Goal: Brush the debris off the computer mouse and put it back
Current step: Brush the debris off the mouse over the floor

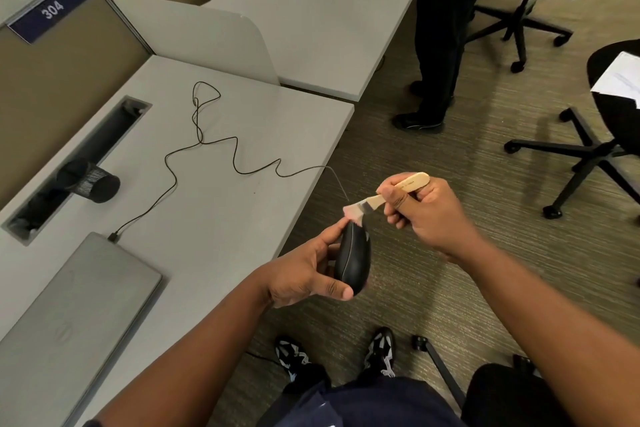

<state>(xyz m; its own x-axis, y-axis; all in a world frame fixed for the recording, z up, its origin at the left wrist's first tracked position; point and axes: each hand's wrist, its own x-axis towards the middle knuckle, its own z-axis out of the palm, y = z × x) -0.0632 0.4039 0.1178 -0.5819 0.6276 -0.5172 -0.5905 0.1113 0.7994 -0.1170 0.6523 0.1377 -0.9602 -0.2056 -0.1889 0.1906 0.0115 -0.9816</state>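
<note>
Fingers and thumb of the left hand [304,274] curl round a smooth black computer mouse [353,260], an egg-shaped shell held on edge in the air just off the front edge of the desk [221,218], over the ribbed carpet [398,156]. Its thin black cable [214,146] runs back in loose loops across the matte grey desktop to a plug at the corner of one closed silver laptop [76,315]. The right hand [426,215] pinches the pale wooden handle of one small flat brush [384,196]; its short light bristles, bound by a metal band, touch the far tip of the mouse.

One black mesh pen cup [91,182] lies on its side next to a long rectangular cable slot [114,135] in the desk. A curved grey divider panel [207,35] stands between this desk and the next. A blue plate [52,9] on the partition reads 304. Two black swivel chairs [588,146] with star bases stand on the carpet, each holding white paper. A second person's dark trouser legs [440,31] stand beside the far desk.
</note>
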